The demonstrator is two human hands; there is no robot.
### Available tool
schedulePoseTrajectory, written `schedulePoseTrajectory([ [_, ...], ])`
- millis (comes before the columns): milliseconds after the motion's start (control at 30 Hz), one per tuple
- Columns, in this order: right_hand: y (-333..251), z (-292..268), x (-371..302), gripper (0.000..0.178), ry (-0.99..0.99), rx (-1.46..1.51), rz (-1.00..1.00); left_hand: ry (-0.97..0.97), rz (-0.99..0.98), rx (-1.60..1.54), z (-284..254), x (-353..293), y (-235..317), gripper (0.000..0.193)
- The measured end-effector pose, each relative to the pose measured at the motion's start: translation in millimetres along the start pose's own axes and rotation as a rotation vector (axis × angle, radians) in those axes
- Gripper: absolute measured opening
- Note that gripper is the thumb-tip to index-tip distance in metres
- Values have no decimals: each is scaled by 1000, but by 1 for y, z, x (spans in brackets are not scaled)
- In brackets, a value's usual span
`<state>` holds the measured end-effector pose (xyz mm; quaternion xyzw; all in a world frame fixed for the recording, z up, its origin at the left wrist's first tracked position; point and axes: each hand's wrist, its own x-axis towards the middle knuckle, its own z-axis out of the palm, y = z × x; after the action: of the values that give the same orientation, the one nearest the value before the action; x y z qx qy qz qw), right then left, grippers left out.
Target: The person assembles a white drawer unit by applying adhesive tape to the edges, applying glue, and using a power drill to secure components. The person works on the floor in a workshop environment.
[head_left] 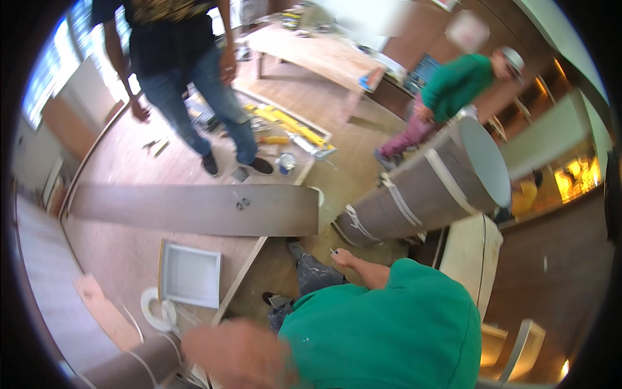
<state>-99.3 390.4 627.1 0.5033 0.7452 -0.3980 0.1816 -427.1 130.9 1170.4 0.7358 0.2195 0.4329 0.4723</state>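
Note:
My right hand (344,258) reaches out from the green sleeve, fingers closed on a small, thin, pale-tipped thing (334,251) whose kind is too small to make out. Close to the camera at the lower edge, my left hand (236,353) is smeared by motion, so its fingers cannot be read. Past my right hand lies a long brown curved panel (194,209) with two small dark rings (242,204) on it. A thick brown roll (414,185), bound with white straps, slants to the right of that hand.
A white-rimmed shallow tray (190,273) and a roll of white tape (154,310) lie on the raised wooden floor. One person (188,78) stands beyond the panel, near yellow levels (295,126). Another person in green (453,87) is behind the roll. A wooden table (311,52) stands farther back.

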Motion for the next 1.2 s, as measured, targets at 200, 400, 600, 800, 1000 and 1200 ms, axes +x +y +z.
schedulePoseTrajectory([
  [200, 63, -16, -78, 42, 15, 414, 299, -442, -43, 156, 4, 86, 21, 26],
  [400, 99, -27, -61, 41, -4, 516, 356, -423, -327, 255, 8, 136, 10, 29],
  [600, 107, -37, -39, 41, 25, 587, 373, -397, -450, 251, 11, 163, -13, 32],
  [800, 105, -70, 8, 40, -8, 571, 317, -345, -503, 219, 8, 162, -13, 35],
  [1000, 44, -105, 44, 40, 51, 675, 199, -296, -557, 220, 6, 165, -15, 39],
  [1200, -28, -178, 147, 43, 245, 800, -14, -257, -598, 236, 2, 176, -15, 42],
])
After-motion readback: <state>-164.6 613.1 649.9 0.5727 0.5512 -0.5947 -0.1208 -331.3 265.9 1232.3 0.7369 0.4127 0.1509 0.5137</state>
